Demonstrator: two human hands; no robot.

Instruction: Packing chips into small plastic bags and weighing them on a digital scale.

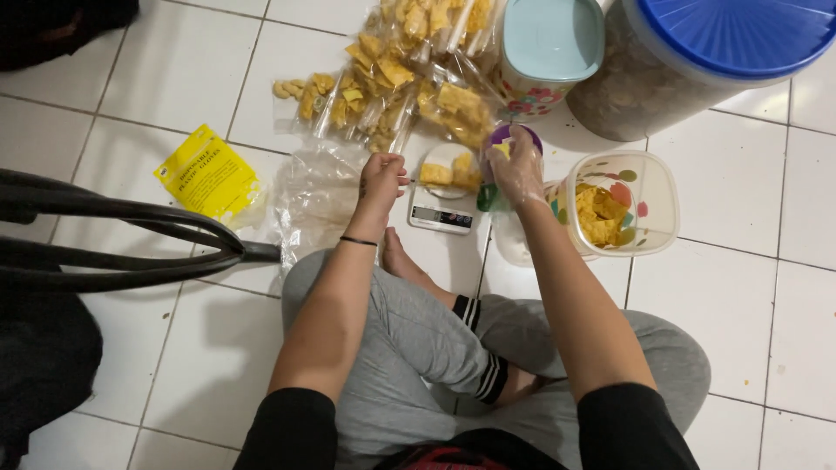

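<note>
I sit cross-legged on a white tiled floor. My left hand (381, 177) is closed on the edge of a clear plastic bag (315, 196) beside a small white kitchen scale (442, 216). A bag of yellow chips (451, 174) rests on the scale's round plate. My right hand (519, 165), in a thin clear glove, hovers over the scale and pinches a yellow chip (502, 149), in front of a purple scoop (514, 135).
A clear tub with yellow chips (620, 204) stands right of the scale. Several filled chip bags (396, 78) lie behind it. A lidded floral container (550, 48), a large blue-lidded jar (697, 61), a yellow glove packet (209, 174) and a black chair frame (122, 244) surround me.
</note>
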